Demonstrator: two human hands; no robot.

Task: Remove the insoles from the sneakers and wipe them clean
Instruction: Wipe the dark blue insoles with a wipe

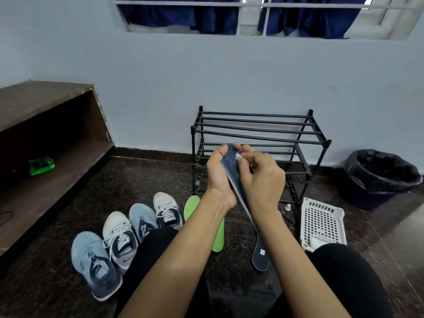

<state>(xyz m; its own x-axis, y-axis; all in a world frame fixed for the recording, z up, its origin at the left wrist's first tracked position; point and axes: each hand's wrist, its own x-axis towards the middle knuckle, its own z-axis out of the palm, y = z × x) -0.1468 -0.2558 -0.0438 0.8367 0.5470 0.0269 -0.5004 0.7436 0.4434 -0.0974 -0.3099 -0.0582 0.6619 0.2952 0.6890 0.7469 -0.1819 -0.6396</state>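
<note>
My left hand (216, 173) grips a dark navy insole (230, 162) held upright in front of me, toe end up. My right hand (259, 177) pinches a small white wad of wipe (238, 156) against the insole's upper face. On the dark floor lie a green insole (216, 235) and a second navy insole (260, 257), partly behind my forearms. Two pairs of sneakers stand at the lower left: light blue ones (95, 262) (142, 218) and white ones (119, 237) (166, 208).
A black shoe rack (259, 134) stands against the wall behind my hands. A white perforated basket (322, 222) lies to the right, a black-lined bin (380, 175) beyond it. A wooden shelf (46, 138) at left holds a green packet (41, 165). My knees frame the bottom.
</note>
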